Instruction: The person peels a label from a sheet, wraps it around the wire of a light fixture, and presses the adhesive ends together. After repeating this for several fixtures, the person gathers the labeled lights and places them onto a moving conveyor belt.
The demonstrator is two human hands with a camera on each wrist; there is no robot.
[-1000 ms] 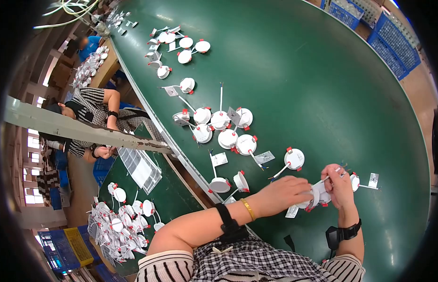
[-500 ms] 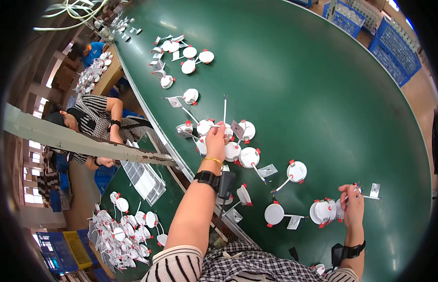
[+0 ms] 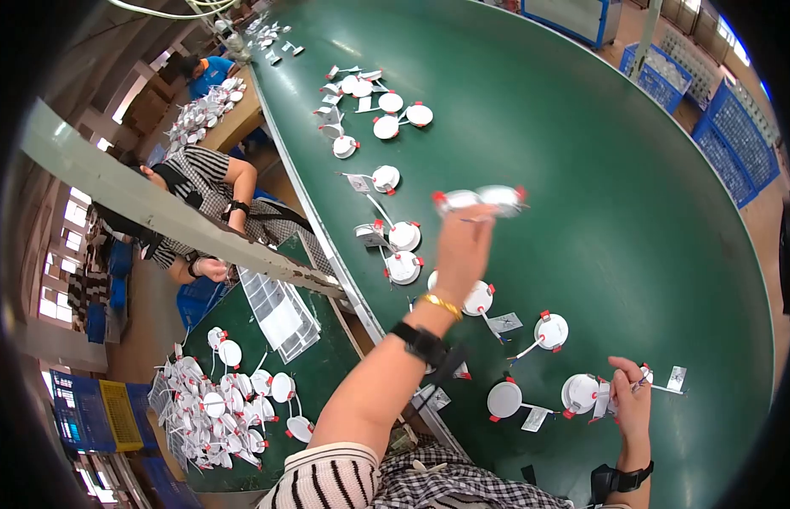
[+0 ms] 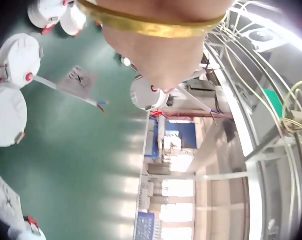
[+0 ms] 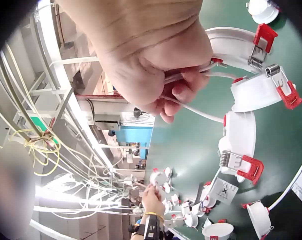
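White round lights with red clips and short cables lie on the green table. My left hand (image 3: 465, 250), gold bracelet at its wrist, pinches the cables of two motion-blurred lights (image 3: 500, 197) beyond a group of lights. In the left wrist view, that hand (image 4: 158, 57) hides most of its grip, with a light (image 4: 143, 94) beside the fingertips. At the right, my right hand (image 3: 631, 403) grips cables next to a white light (image 3: 580, 393). The right wrist view has the hand (image 5: 156, 65) curled round several cables, their lights (image 5: 241, 132) hanging beside it.
A long metal rail (image 3: 297, 191) edges the table at left. Beyond it, another person (image 3: 200, 182) sits near a side table heaped with lights (image 3: 212, 403). More lights (image 3: 419, 114) lie farther up the green table. Blue crates (image 3: 734, 144) stand beyond its right edge.
My left hand went from beside my right hand to the middle group of lights, then farther out with two lights. My right hand keeps its grip on cables. The head view has shifted.
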